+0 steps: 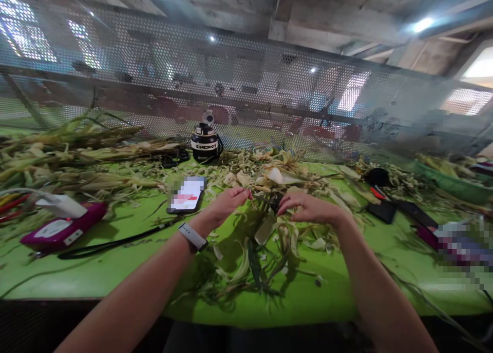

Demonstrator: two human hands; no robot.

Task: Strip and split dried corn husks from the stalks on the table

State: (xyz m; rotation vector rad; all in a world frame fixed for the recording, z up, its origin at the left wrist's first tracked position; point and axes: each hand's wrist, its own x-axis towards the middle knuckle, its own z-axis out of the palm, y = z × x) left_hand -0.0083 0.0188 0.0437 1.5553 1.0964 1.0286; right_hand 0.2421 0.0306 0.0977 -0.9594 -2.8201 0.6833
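My left hand [229, 203], with a watch [192, 236] on its wrist, is over the middle of the green table. Its fingertips are pinched together, and what they hold, if anything, is too small to make out. Across from it, my right hand [308, 207] hovers with fingers bent and somewhat apart. A small dark object [275, 201] lies close to its fingertips; its kind is unclear. Beneath the hands are strips of corn husk [283, 240] and a broad pale piece of husk [265, 231]. A heap of husk pieces [277, 176] lies just beyond them.
Long corn husks [69, 158] are piled at the left. A lit phone [187, 195], a black jug [205, 145], a purple power strip [69, 227] and a strap [127, 242] lie about. At right are dark flat objects [381, 211] and a green basket [447, 181]. Perforated metal [246, 86] stands behind.
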